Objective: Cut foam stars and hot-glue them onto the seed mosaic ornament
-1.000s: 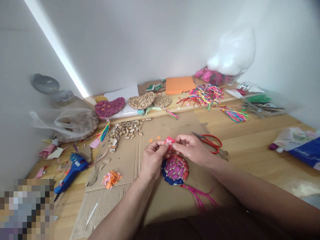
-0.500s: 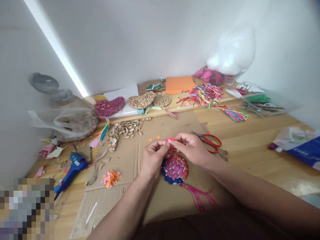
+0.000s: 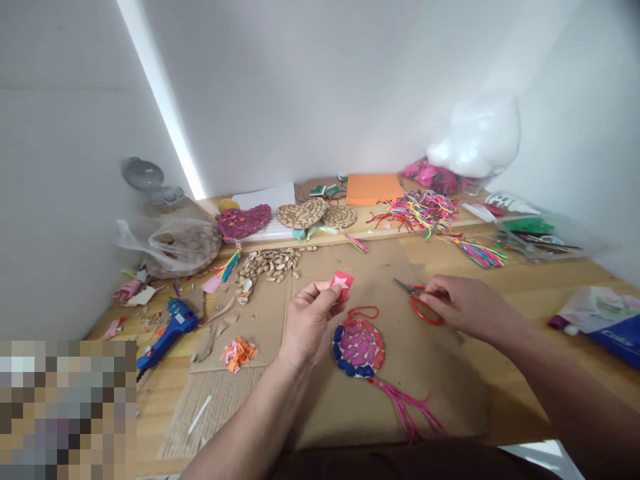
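Between the thumb and fingers of my left hand (image 3: 311, 315) is a small red paper square (image 3: 342, 285) with a pale pink star on it. My right hand (image 3: 463, 303) is closed on the red handles of a pair of scissors (image 3: 419, 303), whose blades point away to the left over the cardboard. Below and between my hands lies a round ornament (image 3: 359, 347) of shells painted purple, blue and red. A red cord loop (image 3: 367, 311) tops it, and a pink tassel (image 3: 407, 403) trails from its lower edge.
A cardboard sheet (image 3: 310, 413) covers the wooden table. To the left are a blue glue gun (image 3: 173, 330), orange paper scraps (image 3: 240, 353) and peanut shells (image 3: 270, 263). Behind lie a purple heart (image 3: 245, 220), a plain shell heart (image 3: 301, 213), orange paper (image 3: 374, 189) and colourful tassels (image 3: 420, 212).
My right hand has left the red paper and moved right onto the scissors. My left hand keeps the paper, its star now showing. The camera view has shifted.
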`<control>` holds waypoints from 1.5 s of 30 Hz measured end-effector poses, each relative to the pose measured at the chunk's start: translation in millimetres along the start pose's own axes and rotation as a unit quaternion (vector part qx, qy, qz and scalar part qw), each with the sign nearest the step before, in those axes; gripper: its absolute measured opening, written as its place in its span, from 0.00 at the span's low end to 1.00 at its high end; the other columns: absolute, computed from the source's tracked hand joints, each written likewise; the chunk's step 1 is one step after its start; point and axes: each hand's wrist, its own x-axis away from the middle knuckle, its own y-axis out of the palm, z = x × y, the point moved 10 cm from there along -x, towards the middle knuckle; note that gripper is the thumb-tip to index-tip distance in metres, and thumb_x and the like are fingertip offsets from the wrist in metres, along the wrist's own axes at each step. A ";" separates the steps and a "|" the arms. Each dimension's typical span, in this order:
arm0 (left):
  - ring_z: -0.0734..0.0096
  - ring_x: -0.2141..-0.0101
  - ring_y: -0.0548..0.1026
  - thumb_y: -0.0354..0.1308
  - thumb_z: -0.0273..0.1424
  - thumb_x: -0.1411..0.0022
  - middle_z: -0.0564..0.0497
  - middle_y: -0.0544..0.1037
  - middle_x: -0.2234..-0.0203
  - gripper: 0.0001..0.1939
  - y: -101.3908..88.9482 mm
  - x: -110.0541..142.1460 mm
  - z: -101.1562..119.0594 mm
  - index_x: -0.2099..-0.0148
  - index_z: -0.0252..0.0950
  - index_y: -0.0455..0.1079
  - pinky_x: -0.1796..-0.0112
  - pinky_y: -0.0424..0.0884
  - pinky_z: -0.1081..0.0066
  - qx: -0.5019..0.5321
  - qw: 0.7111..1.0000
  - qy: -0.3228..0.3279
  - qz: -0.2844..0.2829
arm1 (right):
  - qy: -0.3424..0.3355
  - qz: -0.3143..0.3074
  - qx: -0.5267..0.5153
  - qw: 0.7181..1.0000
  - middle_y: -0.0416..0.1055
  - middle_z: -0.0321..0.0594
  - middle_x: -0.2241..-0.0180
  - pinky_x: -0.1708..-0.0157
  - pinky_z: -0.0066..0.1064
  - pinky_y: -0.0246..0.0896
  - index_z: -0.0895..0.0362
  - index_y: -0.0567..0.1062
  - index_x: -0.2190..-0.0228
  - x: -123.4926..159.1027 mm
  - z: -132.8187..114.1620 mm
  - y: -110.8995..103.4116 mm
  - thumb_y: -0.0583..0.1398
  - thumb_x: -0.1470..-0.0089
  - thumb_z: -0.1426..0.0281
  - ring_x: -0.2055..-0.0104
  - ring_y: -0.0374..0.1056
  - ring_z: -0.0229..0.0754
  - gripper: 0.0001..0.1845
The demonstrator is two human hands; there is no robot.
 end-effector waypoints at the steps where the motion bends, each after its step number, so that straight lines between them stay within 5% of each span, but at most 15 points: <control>1: 0.75 0.71 0.74 0.72 0.35 0.54 0.52 0.77 0.74 0.14 1.2 1.5 3.8 0.73 0.34 0.70 0.64 0.69 0.72 -0.004 1.000 0.003 -0.001 | 0.010 -0.020 0.005 1.000 0.75 0.41 0.74 0.73 0.34 0.52 0.54 0.72 0.74 2.9 11.4 7.7 0.59 0.45 0.62 0.73 0.67 0.45 0.10; 7: 0.74 0.70 0.74 0.71 0.34 0.53 0.52 0.77 0.75 0.13 6.1 1.6 27.4 0.74 0.34 0.71 0.62 0.68 0.71 -0.022 0.999 0.041 -0.002 | 0.034 0.001 -0.012 0.999 0.74 0.40 0.74 0.72 0.35 0.54 0.53 0.71 0.70 8.0 43.5 27.6 0.59 0.46 0.63 0.73 0.69 0.46 0.07; 12: 0.74 0.72 0.73 0.71 0.34 0.54 0.53 0.76 0.77 0.13 11.2 -2.0 42.1 0.76 0.34 0.70 0.62 0.68 0.70 -0.029 0.997 0.065 -0.007 | 0.050 -0.018 -0.147 0.988 0.73 0.43 0.76 0.75 0.35 0.52 0.51 0.73 0.74 6.3 30.8 21.0 0.60 0.46 0.62 0.75 0.66 0.44 0.08; 15: 0.74 0.71 0.73 0.70 0.34 0.52 0.52 0.77 0.77 0.12 15.5 -4.3 47.5 0.76 0.35 0.70 0.61 0.68 0.70 -0.032 0.997 0.075 -0.018 | 0.061 -0.088 -0.359 0.927 0.71 0.39 0.75 0.78 0.30 0.49 0.54 0.74 0.69 12.1 -0.4 26.3 0.61 0.47 0.57 0.78 0.60 0.38 0.13; 19: 0.75 0.71 0.73 0.69 0.33 0.49 0.52 0.77 0.75 0.11 24.7 -7.3 52.4 0.75 0.34 0.72 0.60 0.69 0.71 -0.038 0.995 0.083 -0.046 | -0.020 -0.180 -0.538 0.823 0.70 0.38 0.70 0.80 0.27 0.41 0.57 0.72 0.67 18.7 -70.0 28.0 0.61 0.44 0.56 0.79 0.50 0.31 0.15; 23: 0.75 0.69 0.73 0.70 0.33 0.49 0.52 0.77 0.74 0.11 30.5 -10.0 54.9 0.74 0.34 0.71 0.61 0.69 0.71 -0.028 0.996 0.068 -0.053 | -0.064 -0.208 -0.572 0.791 0.68 0.37 0.71 0.79 0.27 0.43 0.57 0.70 0.65 17.4 -108.2 25.2 0.61 0.41 0.60 0.78 0.50 0.31 0.12; 28: 0.76 0.70 0.73 0.70 0.33 0.49 0.52 0.77 0.73 0.13 38.7 -14.0 62.3 0.74 0.34 0.69 0.62 0.71 0.71 -0.021 0.995 0.073 -0.062 | -0.098 -0.197 -0.554 0.803 0.63 0.34 0.75 0.73 0.28 0.51 0.57 0.69 0.65 14.9 -124.0 16.9 0.61 0.41 0.56 0.74 0.56 0.34 0.16; 37: 0.74 0.71 0.76 0.71 0.33 0.51 0.51 0.78 0.73 0.14 40.2 -19.0 68.3 0.72 0.33 0.69 0.62 0.74 0.70 0.006 0.996 0.067 -0.062 | -0.083 -0.128 -0.370 0.916 0.58 0.30 0.80 0.78 0.29 0.44 0.56 0.67 0.73 -13.9 -118.8 9.4 0.62 0.43 0.55 0.77 0.51 0.33 0.19; 45: 0.72 0.68 0.78 0.70 0.31 0.49 0.49 0.79 0.70 0.11 30.0 -26.1 89.9 0.68 0.31 0.72 0.62 0.76 0.70 0.039 0.994 0.096 -0.045 | -0.131 -0.152 -0.374 0.905 0.59 0.31 0.79 0.76 0.30 0.49 0.55 0.62 0.75 -32.2 -142.9 0.8 0.60 0.42 0.53 0.77 0.55 0.35 0.21</control>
